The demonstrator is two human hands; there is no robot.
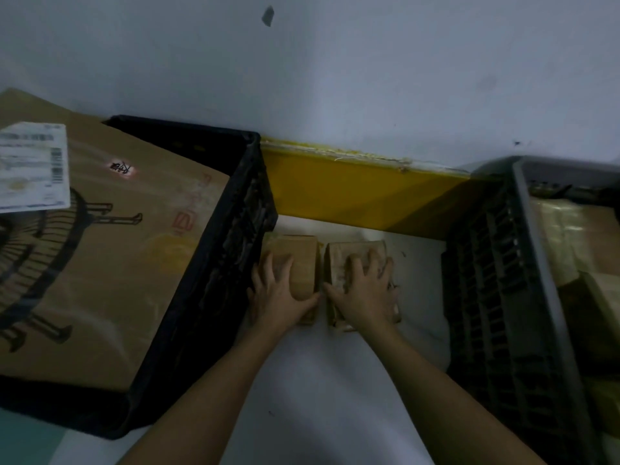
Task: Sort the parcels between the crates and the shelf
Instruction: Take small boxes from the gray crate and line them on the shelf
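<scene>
I am gripping two small cardboard parcels lying side by side on the white floor between the crates: my left hand (278, 290) is curling around the smooth brown box (302, 266), my right hand (365, 293) is spreading over the crumpled, tape-wrapped one (339, 263) (fingers bent over its edges). The ribbed black crate (221, 263) is holding a big printed carton (110, 250); the grey crate (503, 297) is standing right.

Two crates: black crate (214, 263) at left, grey crate (523, 297) at right
Two small brown parcels (300, 263) (342, 263) side by side between crates
One large printed carton (110, 250) in black crate
One white label (32, 166) on carton
Two hands (278, 297) (365, 293), one per parcel
</scene>
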